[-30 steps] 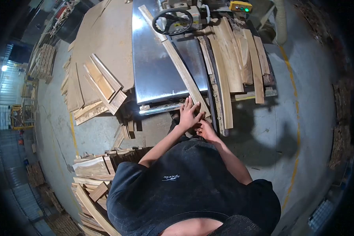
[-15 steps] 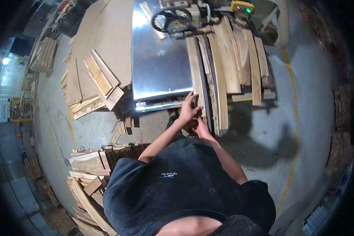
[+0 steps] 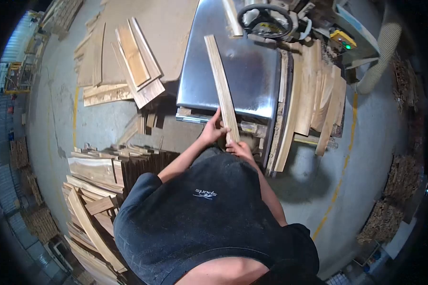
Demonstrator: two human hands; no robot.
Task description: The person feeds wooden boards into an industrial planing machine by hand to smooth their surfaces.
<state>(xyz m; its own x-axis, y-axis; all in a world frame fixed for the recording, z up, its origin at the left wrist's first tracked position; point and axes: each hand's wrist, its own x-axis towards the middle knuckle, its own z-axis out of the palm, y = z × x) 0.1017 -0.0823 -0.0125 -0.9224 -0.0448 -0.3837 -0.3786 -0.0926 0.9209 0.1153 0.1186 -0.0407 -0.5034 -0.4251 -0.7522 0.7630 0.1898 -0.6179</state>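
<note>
A narrow wooden board (image 3: 222, 80) lies slantwise over the shiny metal table (image 3: 254, 78), its near end reaching past the table's front edge toward my body. My left hand (image 3: 214, 130) grips the board's left side near that end, thumb across the top. Closer to me, my right hand (image 3: 241, 149) is closed around the near end from the right. To the right of the table runs a dark rail (image 3: 275, 128), with a long pale board (image 3: 288, 118) beside it.
A machine with a black handwheel (image 3: 265, 21) stands at the table's far end. More boards lie on the brown panel (image 3: 176, 28) at left and fan out at right. Stacked planks (image 3: 92, 171) stand near my left side. A ribbed hose (image 3: 383, 59) hangs at far right.
The board in my hands has moved left, away from the dark rail, and now lies slanted across the metal table. My view has shifted, too.
</note>
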